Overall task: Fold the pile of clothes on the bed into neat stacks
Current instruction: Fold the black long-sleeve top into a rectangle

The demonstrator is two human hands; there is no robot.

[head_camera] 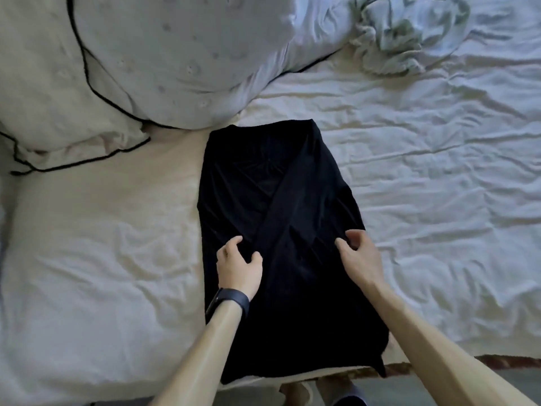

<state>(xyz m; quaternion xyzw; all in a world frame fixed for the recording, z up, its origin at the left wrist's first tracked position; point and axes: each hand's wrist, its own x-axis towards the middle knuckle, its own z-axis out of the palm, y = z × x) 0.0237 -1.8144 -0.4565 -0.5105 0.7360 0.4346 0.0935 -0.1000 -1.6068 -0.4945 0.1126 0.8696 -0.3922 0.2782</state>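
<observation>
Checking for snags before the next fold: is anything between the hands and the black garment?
Nothing visible. The left hand and right hand both rest on the black garment, mid-length. The pillow sits beyond its far end; the crumpled pale cloth lies well apart.

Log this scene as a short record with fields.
garment: black garment, flat on the bed, sides folded inward, reaching the bed's near edge
left hand: curled fingers on the garment's left half; actual grip cannot be told
right hand: curled fingers at the garment's right edge; grip also unclear
wristband: dark, on the left wrist
pillows: two, beyond the garment, far left
crumpled cloth: pale, unfolded, far right
sheet: white, wrinkled
</observation>
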